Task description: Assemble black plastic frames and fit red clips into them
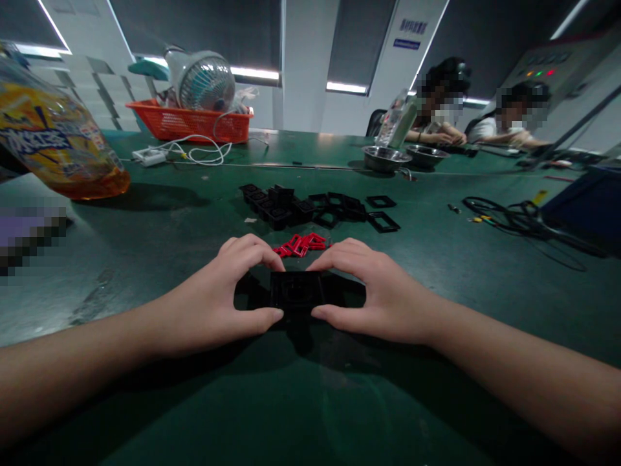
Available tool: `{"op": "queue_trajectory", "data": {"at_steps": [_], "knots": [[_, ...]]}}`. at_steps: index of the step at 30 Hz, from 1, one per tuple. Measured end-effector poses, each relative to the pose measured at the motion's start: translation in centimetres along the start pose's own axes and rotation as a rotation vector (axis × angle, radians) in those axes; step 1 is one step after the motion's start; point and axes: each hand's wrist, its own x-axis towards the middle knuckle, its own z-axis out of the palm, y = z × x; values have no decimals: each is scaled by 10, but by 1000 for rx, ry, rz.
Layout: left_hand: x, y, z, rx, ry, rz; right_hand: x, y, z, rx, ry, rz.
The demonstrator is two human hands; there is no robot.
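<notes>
Between my two hands is a black rectangular plastic part (297, 291) with a raised frame, low over the green table. My left hand (237, 288) grips its left side, thumb at the near edge and fingers at the far edge. On the right side, my right hand (366, 288) pinches it the same way. Just beyond lies a small heap of red plastic frames (301, 244). Behind that are a cluster of black block-like parts (276, 208) and, to their right, several flat black frames (383, 221). The underside of the held part is hidden.
A bottle of orange liquid (63, 142) stands at the left. Farther back are a red basket (194, 123) holding a fan (206, 81), a white cable (204, 152) and metal bowls (385, 158). Black cables (514, 220) lie at right. Two people sit at the far right.
</notes>
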Motion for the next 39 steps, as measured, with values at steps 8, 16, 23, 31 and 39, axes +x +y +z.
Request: {"op": "queue_trajectory", "data": {"at_steps": [8, 16, 23, 31, 39], "knots": [[1, -1, 1, 4, -6, 8, 0, 0, -1, 3, -4, 7], [0, -1, 0, 6, -4, 6, 0, 0, 0, 12, 1, 2], [1, 0, 1, 4, 1, -3, 0, 1, 0, 10, -14, 13], [1, 0, 1, 6, -3, -7, 0, 1, 0, 10, -13, 8], [0, -2, 1, 6, 1, 10, 0, 1, 1, 10, -13, 8]]}}
